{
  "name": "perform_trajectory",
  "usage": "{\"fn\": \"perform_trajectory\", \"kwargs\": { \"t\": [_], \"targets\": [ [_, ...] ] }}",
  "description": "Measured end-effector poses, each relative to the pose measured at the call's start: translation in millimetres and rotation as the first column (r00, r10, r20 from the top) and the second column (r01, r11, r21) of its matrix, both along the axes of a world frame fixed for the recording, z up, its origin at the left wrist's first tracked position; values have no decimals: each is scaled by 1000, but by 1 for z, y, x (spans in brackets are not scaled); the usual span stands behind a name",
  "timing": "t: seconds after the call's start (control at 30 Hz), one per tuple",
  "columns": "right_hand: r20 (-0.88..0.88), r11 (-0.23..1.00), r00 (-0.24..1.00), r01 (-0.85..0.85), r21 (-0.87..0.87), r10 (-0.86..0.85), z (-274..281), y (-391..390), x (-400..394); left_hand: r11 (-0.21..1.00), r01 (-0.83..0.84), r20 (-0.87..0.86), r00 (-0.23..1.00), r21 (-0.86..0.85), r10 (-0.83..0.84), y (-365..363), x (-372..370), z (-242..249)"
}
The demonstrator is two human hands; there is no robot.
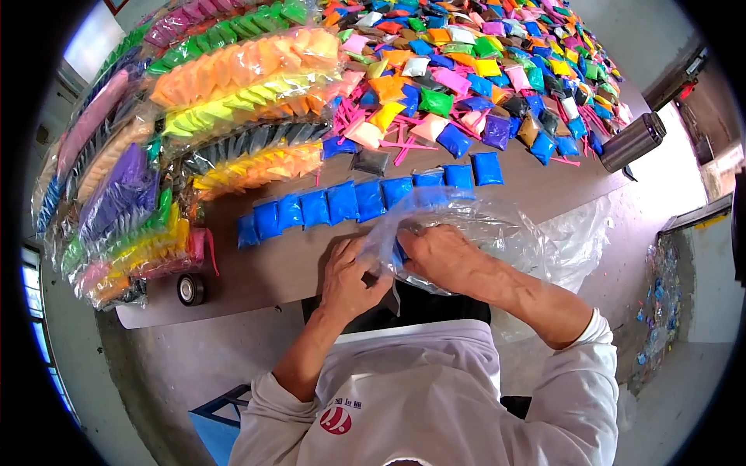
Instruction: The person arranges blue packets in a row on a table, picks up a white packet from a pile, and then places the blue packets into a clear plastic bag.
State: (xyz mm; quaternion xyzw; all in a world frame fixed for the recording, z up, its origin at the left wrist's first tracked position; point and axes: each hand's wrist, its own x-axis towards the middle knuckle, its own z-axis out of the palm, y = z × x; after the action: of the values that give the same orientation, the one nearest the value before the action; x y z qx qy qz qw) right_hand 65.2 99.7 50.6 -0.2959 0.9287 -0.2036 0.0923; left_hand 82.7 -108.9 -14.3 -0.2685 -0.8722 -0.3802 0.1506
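Note:
My left hand (351,276) is at the table's front edge, its fingers closed on the mouth of a clear plastic bag (513,225). Inside that bag's opening is my right hand (441,253), fingers curled around a small blue packet (399,253) that shows only in part. The bag spreads to the right over my right wrist. Just beyond both hands lies a row of flat blue packets (342,202), side by side on the table; the bag's film covers some at the right. A dark grey packet (371,161) rests behind the row.
Bagged stacks of coloured packets (249,70) are piled at the left. Loose coloured packets and pink sticks (404,144) heap at the back. A metal flask (633,143) lies at the right edge, a tape roll (190,290) at front left. More clear bags (583,233) hang at right.

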Motion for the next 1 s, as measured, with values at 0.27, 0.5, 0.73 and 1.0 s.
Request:
{"fn": "perform_trajectory", "kwargs": {
  "t": [0.27,0.5,0.73,1.0],
  "targets": [
    [130,998,991,-16,-59,23,23,16,-1,1000,-15,12,1000,-8,16,1,2,4],
    [100,991,995,20,-130,-7,13,9,-1,998,61,53,997,-34,-59,-4,0,6],
    [-264,983,963,-90,-157,46,-12,0,1,996,93,107,990,1,-93,-11,0,5],
    [-171,990,975,-137,24,139,3,-3,-1,995,51,167,984,90,-66,-5,-2,2]
  ]
}}
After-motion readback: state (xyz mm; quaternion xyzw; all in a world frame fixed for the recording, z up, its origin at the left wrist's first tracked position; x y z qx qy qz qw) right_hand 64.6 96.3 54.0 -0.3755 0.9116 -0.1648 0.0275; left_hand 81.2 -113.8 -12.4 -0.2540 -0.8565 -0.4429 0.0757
